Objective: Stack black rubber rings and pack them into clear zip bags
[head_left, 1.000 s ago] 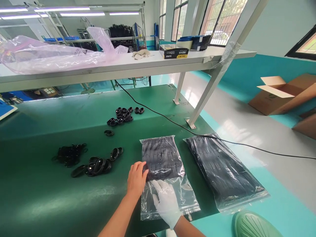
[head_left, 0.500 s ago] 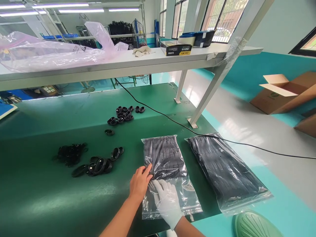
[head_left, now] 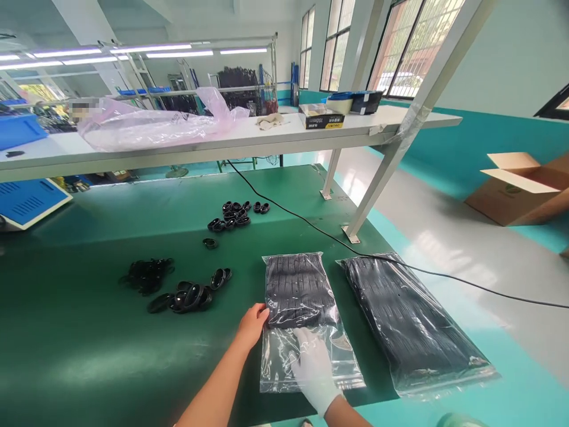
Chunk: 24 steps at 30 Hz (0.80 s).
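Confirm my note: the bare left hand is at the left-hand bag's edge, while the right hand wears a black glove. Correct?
Wrong colour: the head view shows a white glove, not black, on the right hand. The bare left hand is indeed at the edge of the left-hand bag.

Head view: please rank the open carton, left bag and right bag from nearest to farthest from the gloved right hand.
From the right hand:
1. Left bag: the hand is at its clear near end.
2. Right bag: to the right, across a gap.
3. Open carton: far off at the right, past the right bag.
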{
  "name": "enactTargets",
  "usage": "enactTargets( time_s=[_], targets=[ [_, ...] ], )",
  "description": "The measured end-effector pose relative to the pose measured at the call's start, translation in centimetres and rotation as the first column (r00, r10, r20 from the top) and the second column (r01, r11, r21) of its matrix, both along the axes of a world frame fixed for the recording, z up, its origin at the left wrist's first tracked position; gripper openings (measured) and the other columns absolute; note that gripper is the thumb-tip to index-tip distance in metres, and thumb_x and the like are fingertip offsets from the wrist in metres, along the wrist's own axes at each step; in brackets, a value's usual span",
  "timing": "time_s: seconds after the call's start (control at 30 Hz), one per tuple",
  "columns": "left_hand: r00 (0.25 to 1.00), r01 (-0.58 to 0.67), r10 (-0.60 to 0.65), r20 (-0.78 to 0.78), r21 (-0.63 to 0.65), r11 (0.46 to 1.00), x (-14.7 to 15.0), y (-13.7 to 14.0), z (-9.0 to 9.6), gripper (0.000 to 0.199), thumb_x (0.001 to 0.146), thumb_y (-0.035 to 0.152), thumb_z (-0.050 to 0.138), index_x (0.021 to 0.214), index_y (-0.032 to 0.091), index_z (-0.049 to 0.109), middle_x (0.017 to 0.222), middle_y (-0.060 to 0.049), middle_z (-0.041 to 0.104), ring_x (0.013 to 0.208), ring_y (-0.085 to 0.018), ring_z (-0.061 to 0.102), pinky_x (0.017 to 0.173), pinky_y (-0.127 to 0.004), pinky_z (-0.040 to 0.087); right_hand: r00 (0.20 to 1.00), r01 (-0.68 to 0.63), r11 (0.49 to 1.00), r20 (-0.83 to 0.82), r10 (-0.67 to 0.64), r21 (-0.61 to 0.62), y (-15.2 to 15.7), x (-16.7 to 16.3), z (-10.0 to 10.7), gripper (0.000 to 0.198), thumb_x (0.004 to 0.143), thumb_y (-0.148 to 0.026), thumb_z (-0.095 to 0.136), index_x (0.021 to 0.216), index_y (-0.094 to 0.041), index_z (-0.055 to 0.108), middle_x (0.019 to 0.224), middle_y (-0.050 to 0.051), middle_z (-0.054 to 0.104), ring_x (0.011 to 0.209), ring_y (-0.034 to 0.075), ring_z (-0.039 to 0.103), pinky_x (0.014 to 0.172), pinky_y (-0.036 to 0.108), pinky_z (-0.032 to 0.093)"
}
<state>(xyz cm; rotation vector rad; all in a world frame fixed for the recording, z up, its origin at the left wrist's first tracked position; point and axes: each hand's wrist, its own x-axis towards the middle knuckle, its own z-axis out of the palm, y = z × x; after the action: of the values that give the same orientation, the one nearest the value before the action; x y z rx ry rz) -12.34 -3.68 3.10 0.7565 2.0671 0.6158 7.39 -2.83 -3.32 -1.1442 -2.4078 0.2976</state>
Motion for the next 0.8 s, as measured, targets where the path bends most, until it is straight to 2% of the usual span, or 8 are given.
enactTargets(
  time_s=[0.13, 0.23, 0.33, 0.5, 0.7, 0.8],
  targets=[
    [1.0, -0.009, 0.009, 0.017, 0.006, 1.0, 0.7, 0.0, 0.7, 0.039, 0.08, 0.043, 0.044, 0.11, 0.02, 0.054, 0.102, -0.006, 0.06, 0.077, -0.014, 0.06, 0.061, -0.022, 0.046, 0.998, -0.049, 0.995, -0.038, 0.053, 0.085, -0.4, 1.8, -0.3, 0.041, 0.072, -0.018, 0.047, 0.112, -0.022, 0.054, 0.106, 0.01, 0.061, 0.095, 0.026, 0.056, 0.081, 0.043, 0.045],
    [0.999, -0.004, 0.003, 0.043, 0.024, 1.0, 1.5, 0.1, 1.1, 0.04, 0.073, 0.044, 0.055, 0.104, 0.018, 0.057, 0.103, -0.007, 0.059, 0.079, -0.015, 0.059, 0.062, -0.022, 0.045, 0.995, -0.092, 0.995, -0.027, 0.094, 0.044, -0.5, 3.2, 0.0, 0.048, 0.072, -0.015, 0.045, 0.118, -0.024, 0.05, 0.114, 0.008, 0.057, 0.098, 0.024, 0.055, 0.081, 0.041, 0.046],
    [0.996, 0.002, -0.005, 0.093, 0.027, 1.0, 2.1, 0.4, 1.4, 0.04, 0.071, 0.044, 0.057, 0.101, 0.017, 0.057, 0.096, -0.006, 0.059, 0.072, -0.014, 0.058, 0.057, -0.022, 0.044, 0.991, -0.128, 0.992, -0.022, 0.128, -0.002, 0.0, 3.9, 0.8, 0.052, 0.074, -0.014, 0.042, 0.124, -0.025, 0.044, 0.119, 0.007, 0.054, 0.105, 0.022, 0.053, 0.085, 0.037, 0.045],
    [0.99, -0.007, 0.004, 0.14, 0.022, 1.0, 2.2, 0.5, 1.4, 0.04, 0.074, 0.041, 0.054, 0.108, 0.02, 0.052, 0.086, -0.003, 0.059, 0.064, -0.011, 0.054, 0.051, -0.02, 0.043, 0.989, -0.112, 0.989, 0.084, 0.12, -0.091, 0.8, 3.9, 2.1, 0.05, 0.076, -0.017, 0.04, 0.125, -0.026, 0.045, 0.122, 0.006, 0.053, 0.099, 0.023, 0.055, 0.083, 0.038, 0.045],
    [0.992, -0.015, 0.01, 0.127, 0.041, 0.999, 1.8, 0.7, 0.2, 0.044, 0.073, 0.042, 0.053, 0.112, 0.019, 0.05, 0.084, -0.003, 0.06, 0.054, -0.009, 0.053, 0.047, -0.02, 0.042, 0.986, -0.097, 0.992, 0.127, 0.106, -0.077, 0.3, 3.5, 1.4, 0.042, 0.08, -0.025, 0.043, 0.121, -0.022, 0.05, 0.123, 0.008, 0.053, 0.098, 0.025, 0.056, 0.084, 0.041, 0.044],
    [0.995, -0.02, 0.012, 0.094, 0.09, 0.996, 0.2, -1.1, 0.3, 0.042, 0.076, 0.043, 0.048, 0.11, 0.018, 0.052, 0.09, -0.004, 0.061, 0.06, -0.01, 0.056, 0.055, -0.021, 0.044, 0.987, -0.042, 0.998, 0.151, 0.048, -0.046, -0.3, 4.3, 1.1, 0.041, 0.08, -0.027, 0.042, 0.12, -0.023, 0.051, 0.121, 0.007, 0.055, 0.102, 0.026, 0.055, 0.084, 0.042, 0.045]
  ],
)
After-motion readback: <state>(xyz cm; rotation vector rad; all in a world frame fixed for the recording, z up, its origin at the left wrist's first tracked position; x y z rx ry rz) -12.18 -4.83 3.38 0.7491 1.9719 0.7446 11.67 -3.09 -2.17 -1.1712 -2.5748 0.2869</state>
